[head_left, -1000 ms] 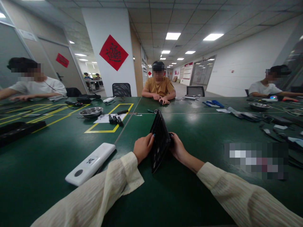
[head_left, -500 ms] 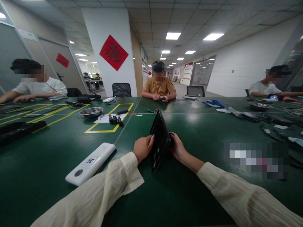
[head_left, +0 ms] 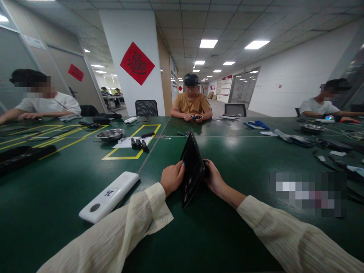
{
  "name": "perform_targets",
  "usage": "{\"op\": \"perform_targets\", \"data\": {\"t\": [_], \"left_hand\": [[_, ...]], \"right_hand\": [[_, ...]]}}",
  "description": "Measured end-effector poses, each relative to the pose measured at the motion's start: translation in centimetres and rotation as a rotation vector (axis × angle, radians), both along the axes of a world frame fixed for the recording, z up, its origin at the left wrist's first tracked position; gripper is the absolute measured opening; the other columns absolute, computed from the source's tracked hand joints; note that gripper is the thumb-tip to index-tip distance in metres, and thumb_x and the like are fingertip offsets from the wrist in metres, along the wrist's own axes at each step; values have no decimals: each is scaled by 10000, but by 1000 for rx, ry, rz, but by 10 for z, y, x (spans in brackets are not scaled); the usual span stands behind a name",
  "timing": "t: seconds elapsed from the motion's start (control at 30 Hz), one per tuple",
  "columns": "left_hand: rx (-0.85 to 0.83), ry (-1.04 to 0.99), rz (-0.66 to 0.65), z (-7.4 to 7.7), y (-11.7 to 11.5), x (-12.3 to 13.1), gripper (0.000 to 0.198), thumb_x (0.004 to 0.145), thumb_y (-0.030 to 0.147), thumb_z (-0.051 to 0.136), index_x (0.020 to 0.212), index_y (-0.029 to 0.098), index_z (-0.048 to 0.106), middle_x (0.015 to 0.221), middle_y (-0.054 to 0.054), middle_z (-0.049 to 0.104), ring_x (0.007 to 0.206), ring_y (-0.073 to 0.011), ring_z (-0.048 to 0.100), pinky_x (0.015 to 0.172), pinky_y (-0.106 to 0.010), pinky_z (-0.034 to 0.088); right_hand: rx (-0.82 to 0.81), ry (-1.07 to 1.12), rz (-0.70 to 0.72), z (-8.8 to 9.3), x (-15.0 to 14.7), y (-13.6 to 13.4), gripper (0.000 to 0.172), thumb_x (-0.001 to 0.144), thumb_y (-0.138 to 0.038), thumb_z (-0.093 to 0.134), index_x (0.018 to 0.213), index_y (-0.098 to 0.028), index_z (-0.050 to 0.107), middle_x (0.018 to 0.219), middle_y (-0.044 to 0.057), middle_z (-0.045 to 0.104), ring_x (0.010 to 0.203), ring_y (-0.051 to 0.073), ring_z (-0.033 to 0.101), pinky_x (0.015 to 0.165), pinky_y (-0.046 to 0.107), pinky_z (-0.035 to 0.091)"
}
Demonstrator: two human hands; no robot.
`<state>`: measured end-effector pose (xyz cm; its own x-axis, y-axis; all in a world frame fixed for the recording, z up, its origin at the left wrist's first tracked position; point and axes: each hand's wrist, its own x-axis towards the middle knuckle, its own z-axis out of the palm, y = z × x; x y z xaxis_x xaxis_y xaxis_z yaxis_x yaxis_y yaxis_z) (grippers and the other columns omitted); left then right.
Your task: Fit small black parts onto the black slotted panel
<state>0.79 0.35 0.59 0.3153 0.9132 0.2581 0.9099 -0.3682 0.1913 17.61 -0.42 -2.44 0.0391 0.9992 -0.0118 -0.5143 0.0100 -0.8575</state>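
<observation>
**Black panel held on edge between two hands**

The left hand [head_left: 172, 177] and the right hand [head_left: 214, 178] clasp a black panel [head_left: 192, 168] from either side. It stands on its long edge on the green counter [head_left: 71, 178], straight ahead of the person, leaning slightly to the right. Its left face carries rows of small pale squares.

The left fingers [head_left: 180, 169] are closed against that face, with the tips touching it. The right hand presses on the far face. Its fingers curl round behind the panel and are mostly hidden, but the grip is closed on it. Both forearms wear cream ribbed sleeves.

A white oblong device [head_left: 109, 196] with a small label lies flat just left of the left sleeve, apart from the panel. Farther back on the left, yellow tape [head_left: 125, 155] marks out a rectangle. On or beside it are a sheet of paper [head_left: 122, 143], three small black parts [head_left: 138, 143] in a row and a metal bowl [head_left: 109, 134].

A person in a mustard shirt [head_left: 191, 104] sits across the counter with both hands on a small dark object. Two more people in white shirts sit at the far left and far right.
</observation>
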Motion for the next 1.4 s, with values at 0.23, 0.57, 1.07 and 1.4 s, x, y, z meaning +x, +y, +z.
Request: {"op": "perform_targets", "data": {"t": [0.23, 0.57, 1.07, 1.4], "left_hand": [[-65, 1, 50, 3, -1, 1, 564, 921, 434, 120, 710, 196, 585, 747, -68, 654, 731, -201, 618, 559, -263, 305], [-25, 0, 65, 3, -1, 2, 373, 934, 409, 177, 942, 235, 507, 809, -27, 661, 741, -173, 619, 573, -241, 314], [31, 49, 60, -3, 0, 0, 363, 925, 371, 196, 1031, 208, 503, 832, -55, 661, 794, -193, 618, 619, -260, 332], [-13, 13, 45, 3, -1, 2, 544, 922, 452, 127, 824, 221, 610, 778, -52, 667, 742, -191, 616, 557, -253, 276]], "right_hand": [[10, -30, 26, -2, 0, 1, 245, 683, -346, 550, 897, -240, 493, 704, -28, 576, 597, 148, 547, 440, 237, 392], [-8, -38, 11, 0, -1, 0, 239, 668, -351, 550, 873, -242, 497, 722, -23, 570, 629, 155, 542, 450, 242, 399], [-6, -43, 13, 0, -1, 1, 243, 688, -337, 532, 903, -233, 488, 691, -26, 557, 578, 143, 528, 417, 227, 370], [-5, -28, 23, -3, 0, 3, 245, 688, -338, 533, 905, -240, 476, 711, -26, 564, 606, 155, 548, 453, 248, 404]]}}
